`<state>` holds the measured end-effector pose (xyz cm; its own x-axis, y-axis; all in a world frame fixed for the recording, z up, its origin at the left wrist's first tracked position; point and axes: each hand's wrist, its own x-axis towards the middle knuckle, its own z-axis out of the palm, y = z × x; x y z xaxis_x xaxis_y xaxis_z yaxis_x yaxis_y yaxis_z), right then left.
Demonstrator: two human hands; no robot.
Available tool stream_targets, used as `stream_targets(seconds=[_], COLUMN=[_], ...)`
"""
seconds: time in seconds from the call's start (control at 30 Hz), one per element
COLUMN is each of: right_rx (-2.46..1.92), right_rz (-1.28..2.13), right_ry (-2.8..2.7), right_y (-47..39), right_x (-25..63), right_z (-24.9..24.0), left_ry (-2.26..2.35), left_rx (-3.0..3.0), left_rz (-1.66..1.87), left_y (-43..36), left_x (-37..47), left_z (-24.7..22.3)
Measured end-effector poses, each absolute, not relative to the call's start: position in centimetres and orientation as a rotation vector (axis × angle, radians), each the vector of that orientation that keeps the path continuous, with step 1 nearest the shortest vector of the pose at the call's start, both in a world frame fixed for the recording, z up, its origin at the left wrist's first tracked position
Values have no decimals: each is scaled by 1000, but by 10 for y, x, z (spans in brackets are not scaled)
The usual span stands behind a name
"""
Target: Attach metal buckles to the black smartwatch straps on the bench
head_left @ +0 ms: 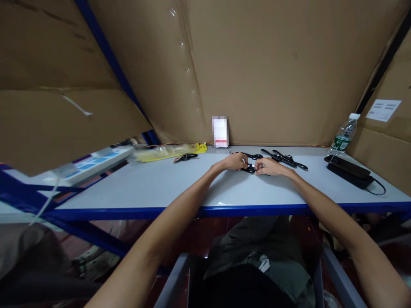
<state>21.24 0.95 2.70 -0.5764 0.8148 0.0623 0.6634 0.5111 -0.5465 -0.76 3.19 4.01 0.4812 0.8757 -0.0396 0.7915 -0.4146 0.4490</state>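
A small glossy black part (249, 168) is between my two hands, low over the white tabletop. My left hand (236, 161) pinches its left side with bent fingers. On its right side, my right hand (267, 166) is closed in the same way. Just behind my hands lies another black piece (256, 156) with a thin strap-like end. Several long black pieces (285, 159) lie crossed to the right of my right hand. The exact shape of the held part is too small to tell.
At the back stands a phone-like card (220, 132). Left are yellow-edged plastic bags (167, 151), a small dark bundle (186, 158) and a power strip (93, 164). Right are a water bottle (344, 136) and a black case with a cable (348, 171). A blue edge (244, 211) borders the table.
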Motion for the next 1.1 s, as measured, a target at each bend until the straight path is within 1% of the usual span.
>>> stream_targets(seconds=[0.2, 0.4, 0.7, 0.97, 1.1], right_rx=[-1228, -1247, -1245, -1284, -1274], right_rz=[661, 676, 695, 703, 706], right_ry=[-2448, -2447, -2426, -2409, -2401], right_y=[5, 8, 6, 8, 8], right_x=[212, 212, 213, 212, 213], right_z=[30, 28, 31, 28, 28], left_ry=[1458, 1319, 1302, 1584, 1440], left_rx=[2396, 2267, 2294, 2596, 2428], left_rz=[339, 303, 287, 414, 345], left_y=[33, 37, 29, 29, 30], left_x=[-5, -10, -9, 2, -4], left_z=[38, 37, 44, 33, 39])
